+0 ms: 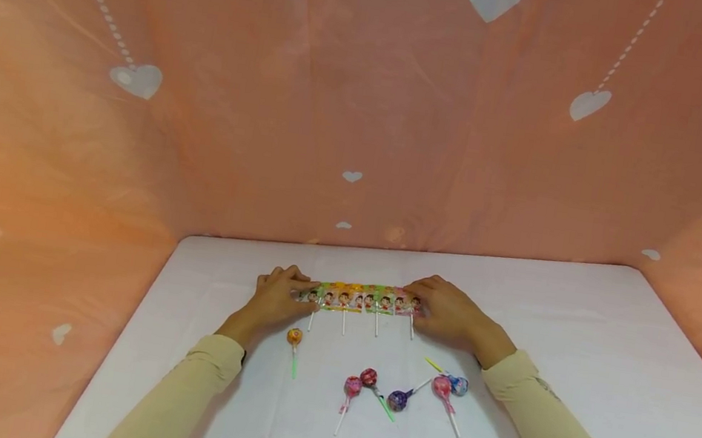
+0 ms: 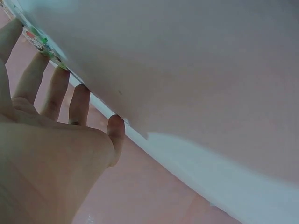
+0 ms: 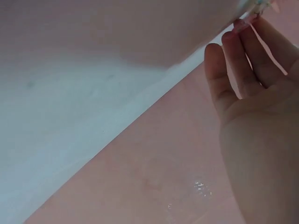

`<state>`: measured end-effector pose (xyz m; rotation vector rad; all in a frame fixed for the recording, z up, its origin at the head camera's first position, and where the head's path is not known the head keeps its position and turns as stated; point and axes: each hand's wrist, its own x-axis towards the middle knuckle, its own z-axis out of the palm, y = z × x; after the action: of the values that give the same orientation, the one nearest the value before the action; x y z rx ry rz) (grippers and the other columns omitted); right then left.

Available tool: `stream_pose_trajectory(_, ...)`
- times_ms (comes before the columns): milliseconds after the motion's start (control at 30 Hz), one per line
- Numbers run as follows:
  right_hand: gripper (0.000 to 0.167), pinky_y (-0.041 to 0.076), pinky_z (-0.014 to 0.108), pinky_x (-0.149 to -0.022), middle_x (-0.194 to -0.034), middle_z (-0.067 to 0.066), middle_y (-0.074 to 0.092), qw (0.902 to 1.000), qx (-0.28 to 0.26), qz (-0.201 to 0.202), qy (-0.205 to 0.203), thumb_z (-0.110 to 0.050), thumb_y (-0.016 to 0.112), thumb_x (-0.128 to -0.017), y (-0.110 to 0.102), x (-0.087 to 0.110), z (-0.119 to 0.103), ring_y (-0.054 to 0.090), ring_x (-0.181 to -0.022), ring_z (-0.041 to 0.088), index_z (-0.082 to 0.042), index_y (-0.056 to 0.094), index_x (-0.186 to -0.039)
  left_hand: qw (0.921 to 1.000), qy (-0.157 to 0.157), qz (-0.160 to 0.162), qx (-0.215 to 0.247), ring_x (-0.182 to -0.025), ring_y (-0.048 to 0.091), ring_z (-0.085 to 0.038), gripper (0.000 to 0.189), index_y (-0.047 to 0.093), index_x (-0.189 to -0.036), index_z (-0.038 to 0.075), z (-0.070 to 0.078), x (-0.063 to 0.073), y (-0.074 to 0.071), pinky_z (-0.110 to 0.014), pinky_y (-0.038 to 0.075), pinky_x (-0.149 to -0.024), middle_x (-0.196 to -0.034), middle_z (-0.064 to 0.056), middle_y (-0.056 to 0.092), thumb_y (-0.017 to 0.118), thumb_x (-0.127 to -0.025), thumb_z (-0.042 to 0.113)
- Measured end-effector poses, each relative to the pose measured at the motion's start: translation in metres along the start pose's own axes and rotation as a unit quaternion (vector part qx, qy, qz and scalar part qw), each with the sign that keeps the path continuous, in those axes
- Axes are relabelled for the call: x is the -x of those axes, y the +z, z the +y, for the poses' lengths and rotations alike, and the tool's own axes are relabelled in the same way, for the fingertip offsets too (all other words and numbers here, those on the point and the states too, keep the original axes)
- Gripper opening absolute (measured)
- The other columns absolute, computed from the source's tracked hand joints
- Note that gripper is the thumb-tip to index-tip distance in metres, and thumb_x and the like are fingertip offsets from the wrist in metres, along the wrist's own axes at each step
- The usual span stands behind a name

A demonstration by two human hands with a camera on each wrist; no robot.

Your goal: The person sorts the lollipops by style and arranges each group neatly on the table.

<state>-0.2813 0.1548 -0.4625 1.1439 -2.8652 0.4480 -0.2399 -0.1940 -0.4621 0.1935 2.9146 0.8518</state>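
Several lollipops in flat, clear wrappers printed with a cartoon child (image 1: 345, 299) lie side by side in a row on the white table, white sticks toward me. My left hand (image 1: 275, 300) touches the row's left end, at a green-edged wrapper (image 2: 39, 43), fingers extended and tips against the table. At the right end, my right hand (image 1: 448, 315) touches a pink-edged lollipop wrapper (image 3: 243, 27) with its fingertips, fingers fairly straight. The head view shows the left thumb in front of the wrapper and the fingers behind it. Part of each end wrapper is hidden by a hand.
Nearer me lie loose round lollipops: an orange one (image 1: 295, 336) at left, pink (image 1: 353, 386) and red (image 1: 369, 378) ones mid-table, a purple one (image 1: 397, 401), and a pink one (image 1: 442, 387) against a blue one (image 1: 458, 386) at right. An orange-pink heart-printed cloth (image 1: 309, 131) surrounds the table (image 1: 601, 404).
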Motion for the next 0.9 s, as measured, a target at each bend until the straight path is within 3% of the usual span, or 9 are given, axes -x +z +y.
stream_pose_trajectory(400,0.055,0.041,0.048,-0.111,-0.136,0.007,0.061,1.0000,-0.007,-0.002,0.000,-0.030,0.067,-0.084,0.0001,0.0023,0.0021,0.052,-0.131,0.029,-0.010,0.062,-0.135,1.0000,0.003,0.000,-0.005,-0.121,0.045,-0.024,0.051,0.063,-0.134,0.030,-0.0034,-0.0021,0.0025,-0.050,0.023,-0.109,-0.130,0.002,0.056,0.075,-0.086,0.042)
stream_pose_trajectory(900,0.056,0.038,0.054,-0.109,-0.139,0.008,0.058,1.0000,-0.003,0.006,-0.005,-0.028,0.066,-0.081,-0.0054,0.0071,0.0044,0.048,-0.133,0.030,-0.013,0.063,-0.134,0.9990,0.034,-0.005,-0.029,-0.118,0.048,-0.025,0.051,0.063,-0.135,0.026,0.0004,0.0008,-0.0028,-0.050,0.025,-0.107,-0.127,-0.001,0.059,0.073,-0.088,0.043)
